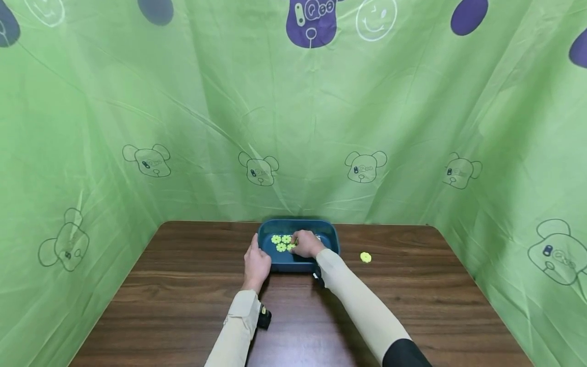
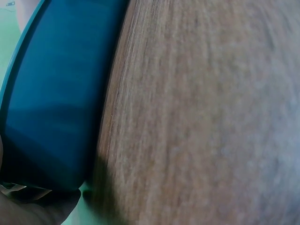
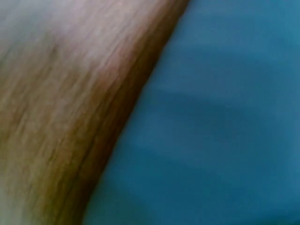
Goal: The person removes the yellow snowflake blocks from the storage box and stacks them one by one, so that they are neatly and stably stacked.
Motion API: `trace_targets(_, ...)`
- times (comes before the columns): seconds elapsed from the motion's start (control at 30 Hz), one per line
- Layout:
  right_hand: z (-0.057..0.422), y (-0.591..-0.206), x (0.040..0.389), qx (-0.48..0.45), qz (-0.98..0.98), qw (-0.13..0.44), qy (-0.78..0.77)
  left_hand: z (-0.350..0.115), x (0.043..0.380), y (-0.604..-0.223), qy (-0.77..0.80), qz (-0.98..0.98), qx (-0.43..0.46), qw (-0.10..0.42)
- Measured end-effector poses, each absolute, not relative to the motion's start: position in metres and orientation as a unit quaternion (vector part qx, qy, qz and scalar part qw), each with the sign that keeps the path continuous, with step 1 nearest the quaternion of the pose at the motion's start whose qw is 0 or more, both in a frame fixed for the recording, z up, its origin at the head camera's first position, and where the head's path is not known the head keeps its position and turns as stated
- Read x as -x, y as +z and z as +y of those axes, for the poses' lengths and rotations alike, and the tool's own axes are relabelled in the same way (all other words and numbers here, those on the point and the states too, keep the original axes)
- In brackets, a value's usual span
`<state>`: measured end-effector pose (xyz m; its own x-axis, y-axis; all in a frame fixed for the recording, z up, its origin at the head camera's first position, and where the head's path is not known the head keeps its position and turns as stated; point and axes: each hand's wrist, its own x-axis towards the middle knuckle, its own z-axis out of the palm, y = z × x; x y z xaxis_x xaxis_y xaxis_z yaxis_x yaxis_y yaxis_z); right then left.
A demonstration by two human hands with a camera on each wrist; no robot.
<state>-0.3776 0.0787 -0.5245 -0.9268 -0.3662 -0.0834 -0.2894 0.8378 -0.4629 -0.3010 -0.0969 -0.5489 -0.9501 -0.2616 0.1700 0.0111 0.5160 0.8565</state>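
A dark blue rectangular tray (image 1: 298,267) stands at the table's far edge, with several small yellow-green flower-shaped pieces (image 1: 281,247) lying in its left half. My left hand (image 1: 257,262) grips the tray's left end, with its fingers along the outside. In the left wrist view, part of that hand shows below the tray's corner. Over the tray, my right hand (image 1: 306,243) reaches in with fingers curled down, pinching a flower-shaped piece that the fingers mostly hide. The right wrist view shows only the blurred tray wall (image 3: 211,131) and wood, with no fingers.
One more yellow-green flower piece (image 1: 365,257) lies on the brown wooden table (image 1: 183,306), right of the tray. A green printed cloth (image 1: 302,193) hangs behind the table and on both sides. Dark wrist cameras (image 1: 264,317) sit on both sleeves.
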Motion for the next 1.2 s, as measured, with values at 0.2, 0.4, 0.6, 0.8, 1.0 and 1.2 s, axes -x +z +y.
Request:
trace_targets(0.2,0.079,-0.523,0.375,0.167,0.957,0.074,-0.226,-0.096,0.301,-0.548,-0.486,-0.858,-0.073,0.146)
trace_targets(0.4,0.08,-0.522,0.374,0.156,0.961,0.071,-0.219,-0.097,0.3,-0.547,-0.488,-0.856,-0.071,0.153)
trace_targets(0.6,0.081,-0.522,0.371,0.151,0.964,0.058,-0.212,-0.096,0.3,-0.547,-0.49,-0.855,-0.074,0.15)
trace_targets(0.8,0.087,-0.515,0.367,0.181,0.958,0.04,-0.221,-0.096,0.303,-0.549,-0.487,-0.857,-0.073,0.151)
trace_targets(1.0,0.109,-0.496,0.363,0.224,0.941,0.008,-0.255,-0.098,0.304,-0.549,-0.482,-0.861,-0.071,0.15)
trace_targets(1.2,0.153,-0.47,0.364,0.214,0.938,-0.056,-0.267,-0.098,0.304,-0.549,-0.481,-0.861,-0.071,0.146)
